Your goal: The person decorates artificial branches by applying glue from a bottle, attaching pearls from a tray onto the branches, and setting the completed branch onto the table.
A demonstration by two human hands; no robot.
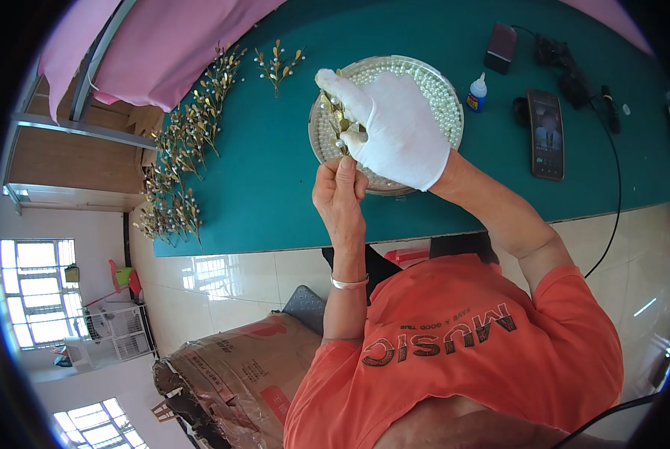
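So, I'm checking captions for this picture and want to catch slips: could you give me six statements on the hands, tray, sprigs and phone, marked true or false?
1. The right hand wears a white glove. True.
2. The left hand is gloved too. False: it is bare, with a bracelet at the wrist.
3. The round tray holds white beads. True.
4. The left hand holds a gold sprig. True.
5. The other sprigs lie right of the tray in the view. False: they lie to its left.
6. The phone is inside the tray. False: it lies on the green table.
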